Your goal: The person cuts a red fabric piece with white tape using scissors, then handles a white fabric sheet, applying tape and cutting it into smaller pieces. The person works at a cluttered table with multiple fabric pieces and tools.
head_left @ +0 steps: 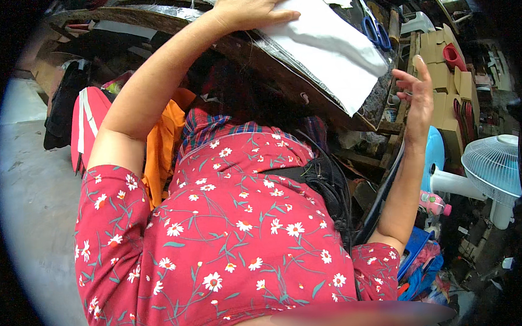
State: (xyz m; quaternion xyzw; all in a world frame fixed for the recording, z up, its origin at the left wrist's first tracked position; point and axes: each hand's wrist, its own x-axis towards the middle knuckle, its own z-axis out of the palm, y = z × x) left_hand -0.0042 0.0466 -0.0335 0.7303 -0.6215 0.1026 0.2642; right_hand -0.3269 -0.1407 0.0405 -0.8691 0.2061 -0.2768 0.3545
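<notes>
A white sheet, perhaps cloth or paper, lies at an angle over the dark worktable, one corner hanging past its near edge. Flat on the far left part of the sheet rests my left hand, fingers spread. Off the sheet's right end my right hand is raised in the air, its fingers apart and slightly bent, with nothing visible in them. Scissors with blue handles lie on the table beyond the sheet. Layers with a greyish, shiny edge show under the sheet's near side.
At the right stand a white and blue fan, tan cardboard boxes with a red roll, and a pink bottle. Orange cloth and a red item with white stripes are at the left. Dark cords hang below the table.
</notes>
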